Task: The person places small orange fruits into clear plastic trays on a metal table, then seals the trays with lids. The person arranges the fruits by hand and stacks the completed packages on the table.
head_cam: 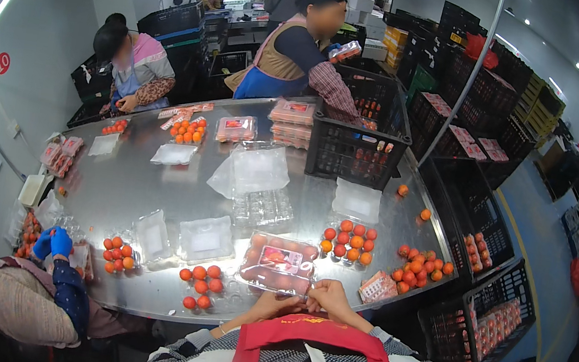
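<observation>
A closed clear plastic clamshell box (pixel 254 276) of tomatoes, with a printed label on its lid, lies on the steel table just before me. My right hand (pixel 329 298) pinches the box at its near right corner. Along the same near edge, the fingers of my left hand (pixel 276 308) grip the rim. To the right sits an open clamshell tray of red and orange tomatoes (pixel 349 240), its clear lid (pixel 357 200) folded back. Another open tray with several tomatoes (pixel 201 285) stands to the left, its lid (pixel 207 238) behind it.
Loose tomatoes (pixel 418 270) and a stack of printed labels (pixel 379 287) lie at the right edge. Empty clamshells (pixel 262 207) are stacked mid-table. Across the table, a person (pixel 289 64) reaches into a black crate (pixel 356 160). A person in blue gloves (pixel 53 243) works at left.
</observation>
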A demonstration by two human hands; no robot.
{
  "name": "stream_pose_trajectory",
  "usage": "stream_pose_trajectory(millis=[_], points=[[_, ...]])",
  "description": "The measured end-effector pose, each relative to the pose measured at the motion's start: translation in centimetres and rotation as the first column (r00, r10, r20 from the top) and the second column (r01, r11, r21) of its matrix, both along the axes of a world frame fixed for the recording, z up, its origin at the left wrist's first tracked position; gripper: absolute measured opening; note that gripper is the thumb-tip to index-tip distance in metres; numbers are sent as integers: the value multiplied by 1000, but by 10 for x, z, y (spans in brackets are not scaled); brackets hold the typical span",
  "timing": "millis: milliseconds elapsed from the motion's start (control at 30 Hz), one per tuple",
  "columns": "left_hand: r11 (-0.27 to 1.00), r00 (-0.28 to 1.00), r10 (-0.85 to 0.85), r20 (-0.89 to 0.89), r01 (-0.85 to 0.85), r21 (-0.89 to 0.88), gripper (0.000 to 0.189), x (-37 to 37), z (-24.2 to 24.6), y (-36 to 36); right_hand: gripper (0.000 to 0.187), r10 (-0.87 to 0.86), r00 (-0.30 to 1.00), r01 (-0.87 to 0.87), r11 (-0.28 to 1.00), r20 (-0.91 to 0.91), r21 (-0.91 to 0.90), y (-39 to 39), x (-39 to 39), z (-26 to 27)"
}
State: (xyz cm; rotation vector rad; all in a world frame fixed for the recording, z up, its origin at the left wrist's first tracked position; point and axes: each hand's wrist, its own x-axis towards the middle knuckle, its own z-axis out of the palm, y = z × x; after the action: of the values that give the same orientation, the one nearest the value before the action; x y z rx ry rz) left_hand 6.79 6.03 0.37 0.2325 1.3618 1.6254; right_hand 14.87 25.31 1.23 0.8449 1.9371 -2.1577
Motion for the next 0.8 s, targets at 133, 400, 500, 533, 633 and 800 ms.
stream_pose_trajectory(millis=[133, 400, 500, 533, 633, 800], points=[[998, 995, 20, 94, -25, 52, 36, -1, -14, 7, 10, 8, 1000, -7, 999, 10, -33, 2, 1, 1], [990, 999, 41, 29, -44, 134, 33, 1, -37, 6, 8, -19, 999, 20, 999, 27, -27, -2, 2, 2], [991, 998, 57, -33, -53, 124, 36, 1, -36, 8, 8, 34, 999, -35, 999, 34, 25, -3, 2, 1], [994, 996, 52, -70, -45, 102, 38, 0, -36, 9, 8, 43, 997, -45, 999, 64, 29, -4, 3, 1], [997, 987, 44, -157, -34, 69, 38, -3, -43, 11, 8, 53, 997, -57, 996, 63, 66, -4, 3, 2], [993, 974, 87, -211, -69, 92, 35, -3, -73, 15, 7, 94, 992, -104, 986, 87, 127, -5, 3, 5]])
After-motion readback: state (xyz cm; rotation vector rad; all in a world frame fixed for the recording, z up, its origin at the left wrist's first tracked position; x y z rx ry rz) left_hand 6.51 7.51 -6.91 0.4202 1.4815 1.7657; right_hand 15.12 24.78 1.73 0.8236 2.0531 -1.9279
